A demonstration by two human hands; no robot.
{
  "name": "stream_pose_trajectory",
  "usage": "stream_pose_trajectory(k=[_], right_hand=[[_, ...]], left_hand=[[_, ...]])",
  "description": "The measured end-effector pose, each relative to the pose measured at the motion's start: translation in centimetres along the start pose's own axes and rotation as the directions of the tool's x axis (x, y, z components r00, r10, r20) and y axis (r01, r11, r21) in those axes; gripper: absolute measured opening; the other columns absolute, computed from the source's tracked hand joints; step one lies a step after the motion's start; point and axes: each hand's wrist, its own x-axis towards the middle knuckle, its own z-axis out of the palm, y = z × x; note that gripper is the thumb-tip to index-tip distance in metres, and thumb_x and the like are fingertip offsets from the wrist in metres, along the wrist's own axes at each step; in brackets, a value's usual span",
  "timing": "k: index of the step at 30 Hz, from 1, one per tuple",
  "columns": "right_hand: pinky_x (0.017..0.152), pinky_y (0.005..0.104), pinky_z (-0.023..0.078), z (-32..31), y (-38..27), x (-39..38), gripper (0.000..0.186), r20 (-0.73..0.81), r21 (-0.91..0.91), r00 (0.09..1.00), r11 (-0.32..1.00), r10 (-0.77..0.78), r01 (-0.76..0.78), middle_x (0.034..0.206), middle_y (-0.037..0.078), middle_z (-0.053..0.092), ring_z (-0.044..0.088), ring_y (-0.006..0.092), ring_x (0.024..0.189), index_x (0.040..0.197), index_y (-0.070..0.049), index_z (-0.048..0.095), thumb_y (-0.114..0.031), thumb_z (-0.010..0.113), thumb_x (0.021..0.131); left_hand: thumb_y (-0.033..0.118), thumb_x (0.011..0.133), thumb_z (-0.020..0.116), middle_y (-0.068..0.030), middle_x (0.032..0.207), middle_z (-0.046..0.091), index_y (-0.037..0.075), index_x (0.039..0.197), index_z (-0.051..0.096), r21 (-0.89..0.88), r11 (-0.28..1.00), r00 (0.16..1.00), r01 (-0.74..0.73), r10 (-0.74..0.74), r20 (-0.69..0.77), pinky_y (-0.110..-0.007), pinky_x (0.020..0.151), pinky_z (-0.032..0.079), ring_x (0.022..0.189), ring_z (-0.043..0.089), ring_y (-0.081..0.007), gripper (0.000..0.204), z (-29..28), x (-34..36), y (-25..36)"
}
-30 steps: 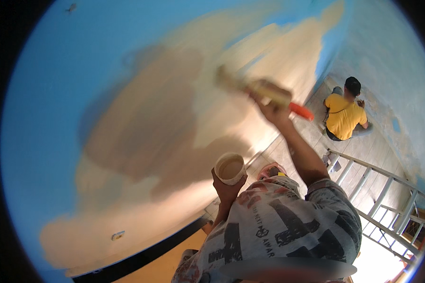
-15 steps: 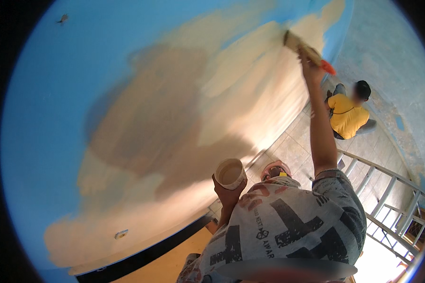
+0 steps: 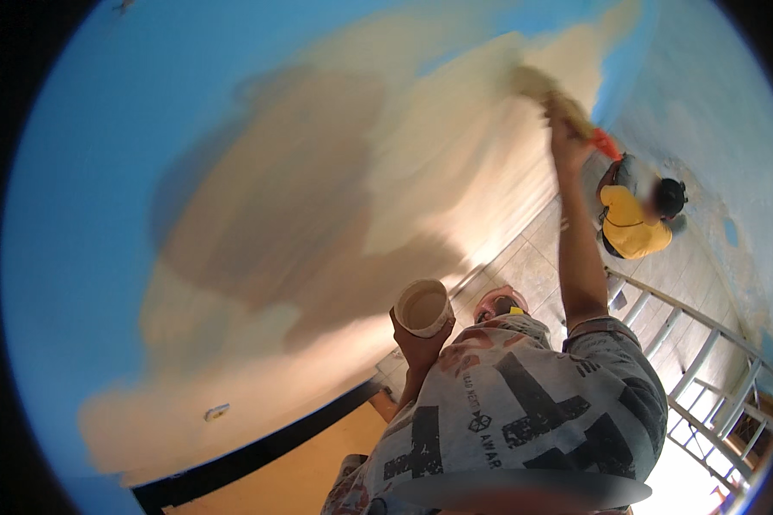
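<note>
Paintbrush (image 3: 537,85) is blurred at the far right of the beige patch (image 3: 464,103) on the blue wall (image 3: 86,215), the right hand (image 3: 569,142) grasping it. Nearer and left, the left hand's (image 3: 416,346) fingers clasp a pale cup (image 3: 419,287).

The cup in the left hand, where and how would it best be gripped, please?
I would grip the cup around its outer wall, coming from below on the body side, as the left hand does: it is round, shows no handle, and its open mouth faces up, so the rim is probably best left free.
</note>
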Motion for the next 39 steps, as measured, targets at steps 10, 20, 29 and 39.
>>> stream_pose_trajectory(k=[10,20,29,39], right_hand=[[0.064,0.0303,0.056,2.6,-18.2,-7.9,0.011,0.271,0.111,0.954,0.989,-0.129,0.102,0.086,0.012,0.072,0.071,0.0254,0.074,0.089,0.000,0.071,-0.003,0.076,0.080],[0.062,0.0267,0.054,4.6,-10.8,-7.7,0.013,0.247,0.341,0.968,0.939,-0.043,-0.046,0.092,0.011,0.073,0.068,0.0158,0.074,0.099,0.002,0.072,-0.004,0.064,0.091],[0.055,0.0252,0.051,-1.7,4.8,7.5,0.029,-0.111,-0.382,0.993,0.924,-0.028,-0.016,0.069,0.005,0.070,0.067,0.0110,0.059,0.097,0.000,0.073,-0.028,0.073,0.089],[0.066,0.0305,0.058,3.4,-21.0,-3.9,0.013,0.281,0.315,0.871,0.896,-0.404,0.314,0.092,0.012,0.073,0.071,0.0161,0.082,0.093,0.005,0.070,-0.004,0.074,0.083]], left_hand=[[0.020,0.061,0.092,-0.0143,0.121,0.059,0.004,0.130,0.044,-0.127,0.992,0.992,0.018,-0.034,-0.123,-0.041,0.097,0.048,0.113,0.059,-0.0267,0.085,-1.4,-1.7,-2.7],[0.018,0.061,0.092,-0.0138,0.125,0.056,0.004,0.132,0.043,-0.132,0.991,0.973,0.037,-0.066,-0.221,-0.041,0.100,0.047,0.115,0.057,-0.0261,0.087,-2.2,-2.3,-3.4],[0.016,0.061,0.092,-0.0137,0.122,0.058,0.004,0.130,0.045,-0.083,0.996,0.978,0.015,-0.032,-0.204,-0.040,0.097,0.048,0.113,0.058,-0.0250,0.084,-3.1,-3.1,-3.8],[0.019,0.061,0.092,-0.0148,0.125,0.057,0.004,0.134,0.042,0.002,0.999,0.992,0.050,-0.050,-0.114,-0.041,0.099,0.048,0.115,0.058,-0.0272,0.090,-2.4,-1.9,-4.2]])
